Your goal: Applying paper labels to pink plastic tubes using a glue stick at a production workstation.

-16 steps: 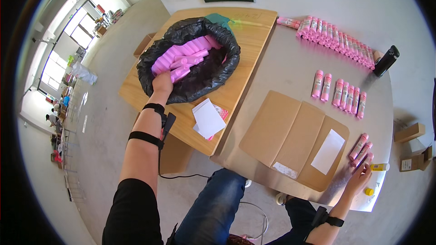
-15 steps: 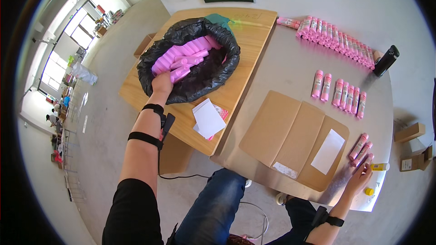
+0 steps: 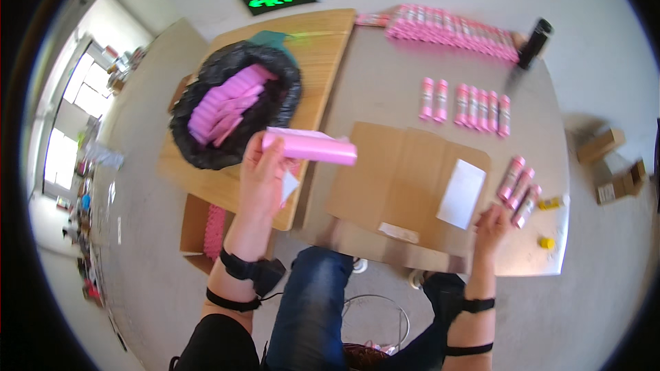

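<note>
A grey table [image 3: 385, 89] carries flattened cardboard [image 3: 405, 185] and rows of pink tubes [image 3: 466, 104].

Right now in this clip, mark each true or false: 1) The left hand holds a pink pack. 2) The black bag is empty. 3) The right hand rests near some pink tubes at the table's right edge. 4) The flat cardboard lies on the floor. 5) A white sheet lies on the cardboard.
1) True: the left hand holds a pink pack above the table.
2) False: the black bag is full of pink packs.
3) True: the right hand is beside pink tubes.
4) False: the cardboard lies on the grey table.
5) True: the white sheet lies on it.
</note>
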A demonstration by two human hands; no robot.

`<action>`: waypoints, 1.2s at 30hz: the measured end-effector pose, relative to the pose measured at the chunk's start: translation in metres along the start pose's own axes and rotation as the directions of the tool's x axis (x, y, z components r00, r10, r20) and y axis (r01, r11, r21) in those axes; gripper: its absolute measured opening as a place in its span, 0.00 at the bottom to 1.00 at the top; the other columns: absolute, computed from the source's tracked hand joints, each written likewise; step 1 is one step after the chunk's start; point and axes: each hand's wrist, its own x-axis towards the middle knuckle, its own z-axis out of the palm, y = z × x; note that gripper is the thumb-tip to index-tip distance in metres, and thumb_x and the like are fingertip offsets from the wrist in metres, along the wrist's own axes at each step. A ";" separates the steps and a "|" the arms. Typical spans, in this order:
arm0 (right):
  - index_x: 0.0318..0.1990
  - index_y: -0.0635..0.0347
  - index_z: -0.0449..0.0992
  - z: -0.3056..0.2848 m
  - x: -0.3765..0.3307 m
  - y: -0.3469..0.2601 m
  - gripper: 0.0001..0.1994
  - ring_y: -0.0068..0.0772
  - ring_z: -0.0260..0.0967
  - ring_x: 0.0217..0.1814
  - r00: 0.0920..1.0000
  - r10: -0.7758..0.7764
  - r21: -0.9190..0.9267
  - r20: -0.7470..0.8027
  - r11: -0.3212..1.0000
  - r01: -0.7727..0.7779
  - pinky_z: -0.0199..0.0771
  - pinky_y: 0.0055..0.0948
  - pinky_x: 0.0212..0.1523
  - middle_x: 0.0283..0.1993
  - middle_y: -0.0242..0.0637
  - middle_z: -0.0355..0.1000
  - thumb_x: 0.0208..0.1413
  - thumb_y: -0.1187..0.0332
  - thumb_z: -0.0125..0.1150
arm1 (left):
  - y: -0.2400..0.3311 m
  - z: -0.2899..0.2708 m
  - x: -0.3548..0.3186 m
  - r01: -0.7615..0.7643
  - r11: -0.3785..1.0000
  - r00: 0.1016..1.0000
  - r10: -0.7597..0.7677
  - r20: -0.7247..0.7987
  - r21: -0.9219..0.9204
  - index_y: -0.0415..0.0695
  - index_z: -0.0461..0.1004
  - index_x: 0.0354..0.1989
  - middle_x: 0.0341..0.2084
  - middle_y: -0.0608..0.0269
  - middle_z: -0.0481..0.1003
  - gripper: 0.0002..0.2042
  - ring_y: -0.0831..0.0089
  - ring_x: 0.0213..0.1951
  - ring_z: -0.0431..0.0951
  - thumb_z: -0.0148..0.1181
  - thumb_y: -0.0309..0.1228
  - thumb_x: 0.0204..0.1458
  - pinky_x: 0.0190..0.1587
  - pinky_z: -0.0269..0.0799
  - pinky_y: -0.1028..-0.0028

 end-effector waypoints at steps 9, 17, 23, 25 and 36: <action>0.51 0.66 0.65 0.018 -0.012 -0.051 0.21 0.30 0.72 0.38 0.605 0.208 0.543 0.769 0.287 -0.789 0.73 0.26 0.35 0.43 0.42 0.71 0.62 0.55 0.45 | -0.131 0.123 -0.057 0.524 0.846 0.820 -0.467 0.331 -0.103 0.47 0.69 0.41 0.36 0.67 0.73 0.10 0.76 0.39 0.73 0.60 0.32 0.52 0.43 0.70 0.71; 0.46 0.65 0.69 0.000 -0.002 -0.027 0.13 0.24 0.69 0.40 0.762 0.246 0.349 0.599 0.776 -0.526 0.71 0.23 0.40 0.40 0.36 0.71 0.54 0.72 0.59 | -0.184 0.124 -0.059 0.516 0.850 0.791 -0.519 0.324 0.102 0.45 0.69 0.42 0.35 0.67 0.72 0.13 0.79 0.39 0.72 0.61 0.35 0.51 0.44 0.69 0.75; 0.42 0.63 0.67 0.015 -0.004 -0.024 0.13 0.21 0.67 0.39 0.875 0.217 0.365 0.432 0.845 -0.390 0.69 0.20 0.42 0.37 0.33 0.69 0.49 0.79 0.62 | -0.194 0.119 -0.054 0.566 0.823 0.778 -0.516 0.359 -0.044 0.45 0.66 0.45 0.38 0.65 0.72 0.14 0.76 0.43 0.72 0.60 0.33 0.52 0.48 0.67 0.73; 0.42 0.62 0.67 0.019 -0.006 -0.026 0.13 0.21 0.67 0.39 0.885 0.217 0.349 0.411 0.860 -0.373 0.70 0.20 0.41 0.37 0.33 0.69 0.49 0.79 0.62 | -0.192 0.118 -0.052 0.580 0.812 0.770 -0.520 0.369 -0.068 0.44 0.66 0.45 0.40 0.63 0.72 0.14 0.74 0.44 0.72 0.60 0.33 0.53 0.49 0.67 0.72; 0.41 0.63 0.63 0.042 -0.018 -0.029 0.11 0.26 0.69 0.38 0.795 0.339 0.505 0.503 0.631 -0.589 0.78 0.26 0.36 0.37 0.36 0.68 0.54 0.76 0.58 | -0.181 0.128 -0.055 0.598 0.780 0.757 -0.473 0.450 -0.186 0.38 0.63 0.49 0.41 0.54 0.73 0.19 0.65 0.46 0.74 0.60 0.33 0.52 0.53 0.67 0.67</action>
